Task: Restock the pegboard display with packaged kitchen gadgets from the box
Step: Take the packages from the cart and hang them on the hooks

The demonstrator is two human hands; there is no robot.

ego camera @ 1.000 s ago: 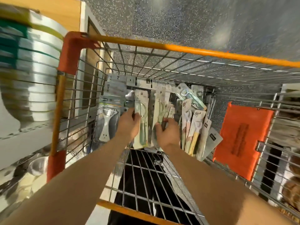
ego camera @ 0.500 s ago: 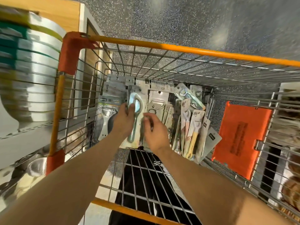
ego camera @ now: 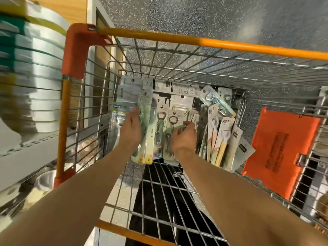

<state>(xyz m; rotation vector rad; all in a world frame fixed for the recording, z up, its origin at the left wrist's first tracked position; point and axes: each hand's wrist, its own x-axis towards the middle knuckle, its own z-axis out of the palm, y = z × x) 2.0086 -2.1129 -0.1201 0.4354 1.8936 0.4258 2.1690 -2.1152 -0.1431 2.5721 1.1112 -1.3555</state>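
Observation:
Packaged kitchen gadgets stand in a row inside a wire cart (ego camera: 177, 55) with orange rails. My left hand (ego camera: 131, 128) reaches into the left part of the row and holds back pale green peeler packs (ego camera: 147, 139), fingers over their left edge. My right hand (ego camera: 184, 137) is just right of it, fingers curled into the packs of bottle openers (ego camera: 173, 125). More carded packs (ego camera: 221, 142) lean to the right of my right hand. A grey peeler pack (ego camera: 124, 103) stands at the far left of the row.
An orange plastic flap (ego camera: 280, 151) hangs on the cart's right side. Stacked silvery tins (ego camera: 35, 82) fill a shelf to the left of the cart, with steel bowls (ego camera: 44, 181) below. Speckled grey floor lies beyond the cart.
Both hands have kept leafing through the row. The green peeler packs have tipped left under my left hand, and bottle opener packs now show between the hands.

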